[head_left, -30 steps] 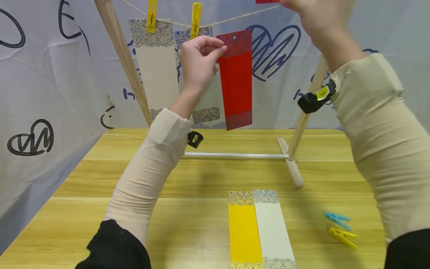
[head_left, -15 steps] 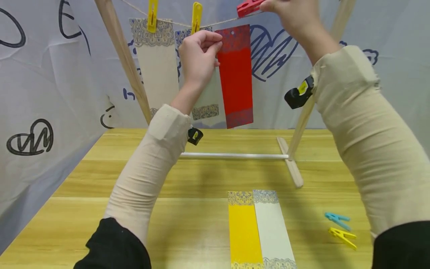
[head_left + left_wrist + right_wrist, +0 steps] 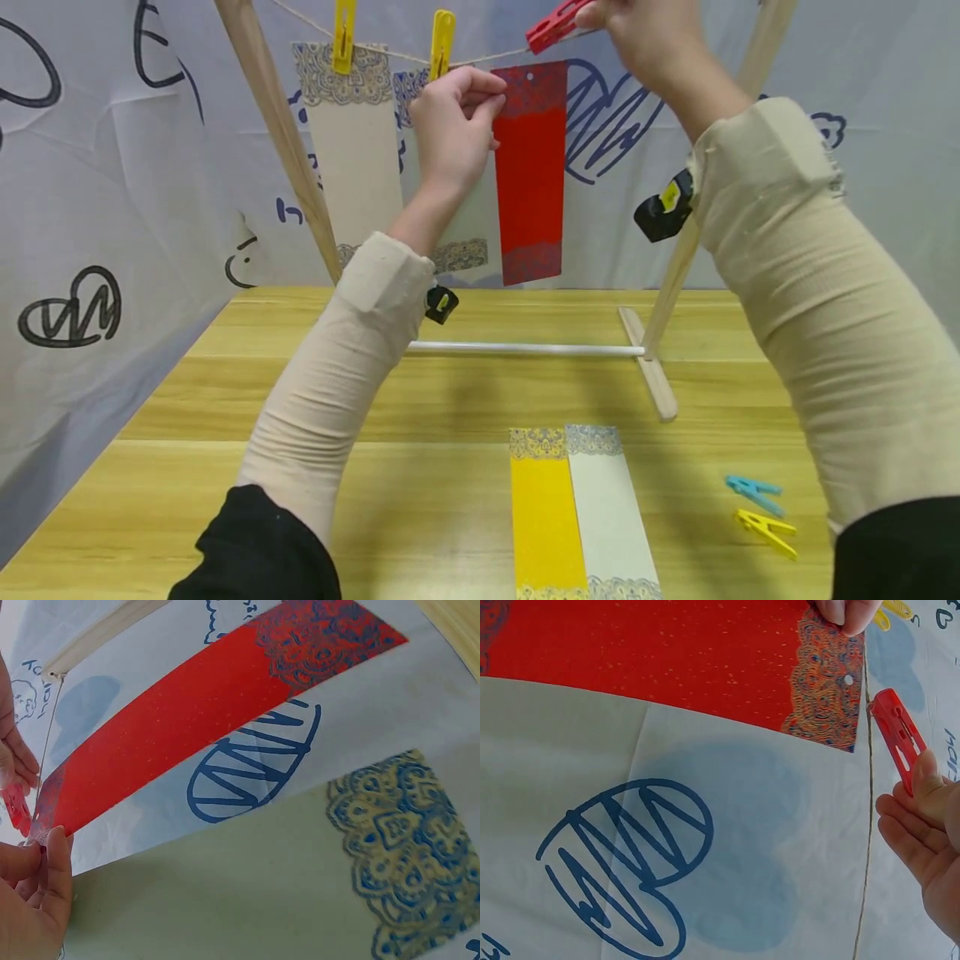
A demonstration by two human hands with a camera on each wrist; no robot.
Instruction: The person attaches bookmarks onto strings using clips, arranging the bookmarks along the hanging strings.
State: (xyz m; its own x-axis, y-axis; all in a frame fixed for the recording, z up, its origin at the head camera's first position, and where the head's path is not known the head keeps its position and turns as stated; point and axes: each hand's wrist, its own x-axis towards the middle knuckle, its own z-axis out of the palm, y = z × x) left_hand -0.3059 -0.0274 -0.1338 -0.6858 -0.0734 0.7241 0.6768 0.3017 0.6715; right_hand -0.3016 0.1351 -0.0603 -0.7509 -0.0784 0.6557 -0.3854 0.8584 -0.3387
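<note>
My left hand (image 3: 457,125) pinches the upper left edge of a red paper strip (image 3: 528,175) with patterned ends and a punched hole near the top. The strip hangs just below the string (image 3: 869,825). With my right hand (image 3: 660,50) I hold a red clothespin (image 3: 553,27) by its handle end, tilted, its tip at the string and above the strip's top edge. In the right wrist view the clothespin (image 3: 900,735) stands apart from the strip. Two pale patterned strips hang to the left, a cream one (image 3: 356,167) and a greyish one (image 3: 461,217), partly behind my left hand.
Yellow clothespins (image 3: 344,37) hold the hung strips on the string. A wooden frame (image 3: 277,125) with a white crossbar (image 3: 525,347) stands on the table. On the tabletop lie a yellow strip (image 3: 547,517), a white strip (image 3: 611,508), a blue clothespin (image 3: 753,492) and a yellow clothespin (image 3: 767,531).
My right hand has moved left and slightly down, bringing the red clothespin to the string above the strip. The left hand keeps its pinch and has shifted a little.
</note>
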